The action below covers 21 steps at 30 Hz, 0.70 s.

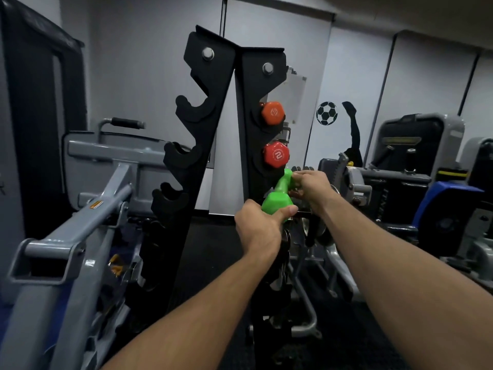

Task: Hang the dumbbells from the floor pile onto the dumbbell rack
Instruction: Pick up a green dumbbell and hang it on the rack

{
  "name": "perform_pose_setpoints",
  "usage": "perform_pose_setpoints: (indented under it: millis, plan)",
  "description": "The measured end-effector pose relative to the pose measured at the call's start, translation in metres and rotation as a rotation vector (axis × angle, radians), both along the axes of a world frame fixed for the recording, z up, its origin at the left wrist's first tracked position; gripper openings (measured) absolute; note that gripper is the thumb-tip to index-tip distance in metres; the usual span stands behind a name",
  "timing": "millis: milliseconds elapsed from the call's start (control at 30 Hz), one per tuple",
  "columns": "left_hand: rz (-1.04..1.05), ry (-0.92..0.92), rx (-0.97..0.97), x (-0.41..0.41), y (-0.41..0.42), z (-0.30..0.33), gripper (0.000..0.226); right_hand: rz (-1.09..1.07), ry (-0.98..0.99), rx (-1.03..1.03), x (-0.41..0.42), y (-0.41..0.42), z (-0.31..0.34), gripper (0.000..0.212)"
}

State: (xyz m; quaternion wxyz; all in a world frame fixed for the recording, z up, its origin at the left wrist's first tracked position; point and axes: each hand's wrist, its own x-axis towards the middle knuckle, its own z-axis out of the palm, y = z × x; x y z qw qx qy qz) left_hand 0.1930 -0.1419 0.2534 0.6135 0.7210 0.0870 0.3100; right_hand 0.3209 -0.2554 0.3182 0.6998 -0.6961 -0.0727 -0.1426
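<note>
Green dumbbell [278, 194] gripped in both hands [257, 225].

pale walls [149, 36] with a football sticker [326, 113], grey gym machines [101, 204] on dark floor [213, 252].

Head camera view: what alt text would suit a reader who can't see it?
Two hands, left and right, hold a green dumbbell against a black rack, below an orange dumbbell and a red one.

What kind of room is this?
Most likely a gym: a black dumbbell rack holding orange dumbbells, grey weight machines, and a football sticker on the wall.
</note>
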Motion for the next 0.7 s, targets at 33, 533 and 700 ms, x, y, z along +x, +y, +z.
perform_pose_setpoints:
  millis: [33,533,700]
  plan:
    - [-0.001,0.000,-0.007,0.004,0.002,0.001,0.066,-0.022,-0.004,-0.024,0.004,0.003,-0.002,0.011]
    - [0.024,0.002,0.133,0.007,0.009,0.003,0.063,-0.124,-0.035,-0.113,0.016,0.006,-0.005,0.018]
    - [0.151,-0.031,0.268,0.004,0.007,0.006,0.082,-0.271,-0.035,-0.157,0.031,0.013,-0.007,0.023]
